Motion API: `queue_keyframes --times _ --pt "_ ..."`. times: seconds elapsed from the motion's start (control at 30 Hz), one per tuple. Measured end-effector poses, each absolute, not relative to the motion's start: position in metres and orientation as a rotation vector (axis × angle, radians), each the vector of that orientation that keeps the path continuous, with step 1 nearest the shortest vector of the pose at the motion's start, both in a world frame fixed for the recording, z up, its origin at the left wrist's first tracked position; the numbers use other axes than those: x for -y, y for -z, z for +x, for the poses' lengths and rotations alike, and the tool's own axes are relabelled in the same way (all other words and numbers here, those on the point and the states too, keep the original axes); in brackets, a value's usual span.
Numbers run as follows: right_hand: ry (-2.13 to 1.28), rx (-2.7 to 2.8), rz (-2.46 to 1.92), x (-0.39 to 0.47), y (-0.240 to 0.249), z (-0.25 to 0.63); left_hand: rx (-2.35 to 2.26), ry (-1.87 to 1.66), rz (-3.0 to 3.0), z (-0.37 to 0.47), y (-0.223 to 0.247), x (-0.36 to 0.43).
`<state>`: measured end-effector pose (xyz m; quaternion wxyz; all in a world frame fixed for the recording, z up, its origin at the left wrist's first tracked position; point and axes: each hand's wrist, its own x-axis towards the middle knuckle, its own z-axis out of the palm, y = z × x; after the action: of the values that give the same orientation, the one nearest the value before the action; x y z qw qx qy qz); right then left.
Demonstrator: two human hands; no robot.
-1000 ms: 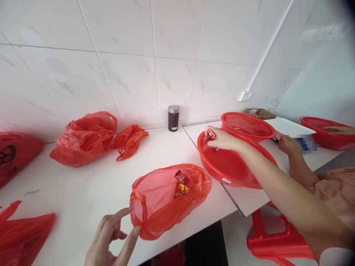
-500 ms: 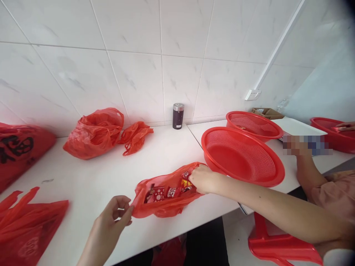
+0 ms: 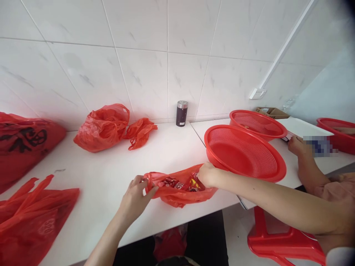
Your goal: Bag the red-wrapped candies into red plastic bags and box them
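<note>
A thin red plastic bag (image 3: 177, 199) lies open on the white table (image 3: 111, 177), with small red snack packets (image 3: 179, 184) and a yellow-and-red one (image 3: 195, 182) inside. At its left end, my left hand (image 3: 137, 195) pinches the gathered edge between thumb and fingers. My right hand (image 3: 208, 175) is closed at the bag's right end, next to the yellow-and-red packet; its fingertips are hidden, and what they hold cannot be made out. Just beyond my right hand is a red perforated basket (image 3: 235, 155).
A dark tumbler (image 3: 181, 113) stands near the wall. Filled red bags (image 3: 101, 127) lie at the left and back left. A second basket (image 3: 257, 123) and a cardboard box (image 3: 270, 112) are behind right. Another person's hand (image 3: 298, 146) is at the right, above a red stool (image 3: 288, 240).
My left hand has moved right and closed on the bag's left end, which is now gathered, narrowing the opening. The camera view has shifted slightly left.
</note>
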<state>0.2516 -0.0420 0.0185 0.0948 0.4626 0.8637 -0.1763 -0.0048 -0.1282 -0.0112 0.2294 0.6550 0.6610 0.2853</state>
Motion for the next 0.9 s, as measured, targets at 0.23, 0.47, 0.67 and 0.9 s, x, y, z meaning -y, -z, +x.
queue_keyframes --times 0.23,0.47,0.67,0.9 --pt "0.268 -2.694 1.343 0.03 -0.107 0.271 -0.981 -1.486 1.028 -0.05 -0.055 0.112" --pt "-0.111 -2.35 1.197 0.035 -0.083 0.245 -0.942 -1.506 1.254 -0.026 -0.077 0.124" --pt "-0.173 -2.407 1.18 0.029 -0.07 0.251 -1.046 -1.309 1.538 -0.021 -0.062 0.14" --pt "0.567 -3.298 1.439 0.031 -0.124 0.28 -1.062 -1.246 1.589 -0.016 -0.057 0.144"
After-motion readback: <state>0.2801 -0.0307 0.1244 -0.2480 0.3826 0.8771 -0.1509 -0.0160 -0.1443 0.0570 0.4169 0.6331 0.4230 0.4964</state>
